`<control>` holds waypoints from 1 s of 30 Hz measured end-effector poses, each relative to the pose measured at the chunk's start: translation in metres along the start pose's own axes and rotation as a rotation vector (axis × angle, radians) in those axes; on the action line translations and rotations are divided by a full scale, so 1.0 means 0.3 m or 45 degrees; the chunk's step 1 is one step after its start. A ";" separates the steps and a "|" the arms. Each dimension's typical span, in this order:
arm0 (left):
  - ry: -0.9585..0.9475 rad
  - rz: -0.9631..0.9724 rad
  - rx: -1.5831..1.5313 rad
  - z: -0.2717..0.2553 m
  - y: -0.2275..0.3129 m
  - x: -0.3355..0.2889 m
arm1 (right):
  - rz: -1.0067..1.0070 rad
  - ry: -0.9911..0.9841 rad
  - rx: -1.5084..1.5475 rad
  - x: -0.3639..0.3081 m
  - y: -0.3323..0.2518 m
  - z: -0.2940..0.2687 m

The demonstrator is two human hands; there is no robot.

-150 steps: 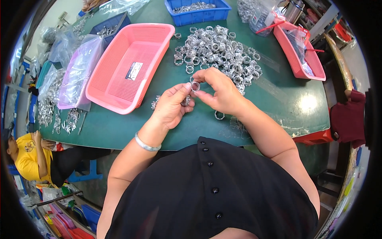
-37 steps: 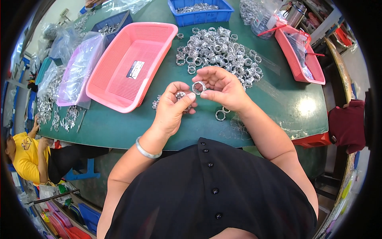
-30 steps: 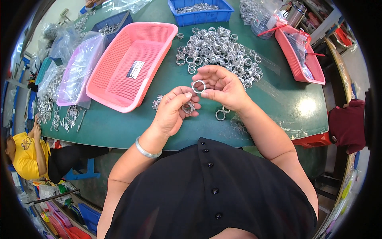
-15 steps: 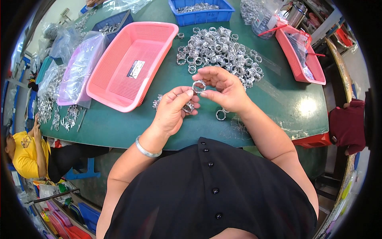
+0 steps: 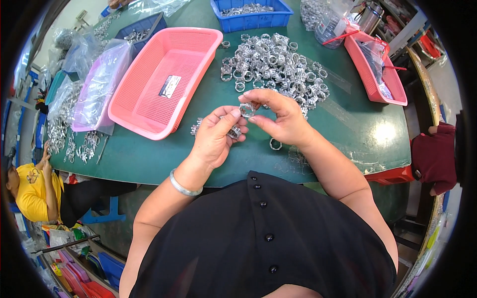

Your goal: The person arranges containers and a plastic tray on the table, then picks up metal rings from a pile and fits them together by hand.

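Observation:
Between my two hands is a silvery metal ring (image 5: 243, 113) with a notched rim. My left hand (image 5: 211, 136) pinches its left side with thumb and forefinger, and more silver rings (image 5: 234, 132) lie in its curled fingers. My right hand (image 5: 284, 120) holds the same ring from the right, thumb below and fingertips above. On the table under my right wrist lies one loose ring (image 5: 275, 144). A few more rings (image 5: 195, 128) sit just left of my left hand, partly hidden by it. Beyond my hands is a large heap of similar rings (image 5: 278, 64).
A pink mesh basket (image 5: 171, 116) stands at left on the green table (image 5: 149, 159). Blue bins (image 5: 253, 22) with metal parts are at the back; another pink basket (image 5: 392, 89) is at right. A person in yellow (image 5: 37, 196) works at far left; a person in dark red (image 5: 437, 159) is at right.
The ring between my hands has tilted and shifted slightly down and left. My right hand's fingers have lowered and curled more closely over it.

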State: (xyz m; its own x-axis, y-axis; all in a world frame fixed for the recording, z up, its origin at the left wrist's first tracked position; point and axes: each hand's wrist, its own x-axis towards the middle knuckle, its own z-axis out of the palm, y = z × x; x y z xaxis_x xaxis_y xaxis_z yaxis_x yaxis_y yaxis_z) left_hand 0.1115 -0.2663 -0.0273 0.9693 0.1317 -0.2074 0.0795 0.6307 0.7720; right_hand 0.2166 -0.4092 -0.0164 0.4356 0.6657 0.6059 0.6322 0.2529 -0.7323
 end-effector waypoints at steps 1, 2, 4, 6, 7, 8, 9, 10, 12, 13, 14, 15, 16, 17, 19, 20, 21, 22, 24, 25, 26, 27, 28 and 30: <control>0.016 0.014 0.001 0.001 -0.001 0.001 | 0.023 -0.003 0.024 -0.001 0.001 -0.001; 0.016 0.014 0.001 0.002 -0.002 0.003 | 0.046 -0.007 0.048 -0.002 0.002 -0.002; 0.032 0.107 0.083 0.002 -0.007 0.006 | 0.073 -0.024 0.054 -0.003 0.003 -0.003; 0.032 0.210 0.184 0.005 -0.009 0.011 | 0.101 -0.040 0.060 -0.005 0.005 -0.004; 0.031 0.312 0.285 0.006 -0.009 0.013 | 0.120 -0.056 0.098 -0.006 0.008 -0.004; 0.031 0.311 0.284 0.005 -0.009 0.012 | 0.139 -0.073 0.137 -0.008 0.011 -0.004; 0.013 0.359 0.356 0.006 -0.006 0.012 | 0.140 -0.072 0.137 -0.010 0.015 -0.001; -0.005 0.407 0.428 0.007 -0.005 0.012 | 0.169 -0.041 0.266 -0.013 0.018 0.005; -0.007 0.408 0.441 0.012 0.000 0.011 | 0.199 -0.010 0.396 -0.015 0.022 0.007; -0.009 0.410 0.454 0.013 0.002 0.010 | 0.226 -0.024 0.398 -0.016 0.023 0.004; -0.009 0.410 0.454 0.012 0.000 0.011 | 0.253 -0.039 0.400 -0.016 0.024 0.002; -0.011 0.418 0.448 0.011 -0.002 0.011 | 0.252 -0.040 0.399 -0.016 0.025 0.001; -0.013 0.427 0.441 0.009 -0.004 0.011 | 0.242 -0.052 0.374 -0.016 0.025 0.000; -0.013 0.428 0.441 0.008 -0.006 0.011 | 0.232 -0.064 0.349 -0.016 0.025 0.000; -0.022 0.489 0.510 0.009 -0.006 0.011 | 0.222 -0.042 0.336 -0.016 0.027 0.002; -0.023 0.489 0.511 0.004 -0.009 0.014 | 0.212 -0.021 0.325 -0.016 0.027 0.002; -0.034 0.574 0.641 -0.003 -0.009 0.015 | 0.211 -0.023 0.326 -0.014 0.022 0.001; -0.044 0.659 0.773 -0.009 -0.009 0.017 | 0.240 -0.030 0.287 -0.011 0.013 -0.002; -0.045 0.835 0.946 -0.012 -0.002 0.021 | 0.270 -0.035 0.246 -0.012 0.010 -0.007; -0.049 1.010 1.119 -0.007 0.005 0.023 | 0.272 -0.028 0.263 -0.014 0.013 -0.009; -0.052 1.009 1.118 -0.002 0.010 0.024 | 0.274 -0.022 0.280 -0.015 0.015 -0.011; -0.058 1.086 1.175 0.003 0.016 0.024 | 0.274 -0.021 0.280 -0.015 0.015 -0.012; -0.064 1.162 1.232 0.005 0.019 0.025 | 0.268 -0.023 0.294 -0.015 0.015 -0.012; -0.084 1.186 1.251 0.000 0.024 0.027 | 0.261 -0.025 0.308 -0.016 0.015 -0.012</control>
State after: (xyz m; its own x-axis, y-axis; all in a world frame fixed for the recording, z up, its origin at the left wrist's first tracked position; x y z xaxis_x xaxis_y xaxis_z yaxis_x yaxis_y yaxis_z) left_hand 0.1201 -0.2608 -0.0234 0.7608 0.1523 0.6309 -0.5021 -0.4778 0.7208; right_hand 0.2198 -0.4137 -0.0215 0.5238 0.7330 0.4339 0.3608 0.2705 -0.8925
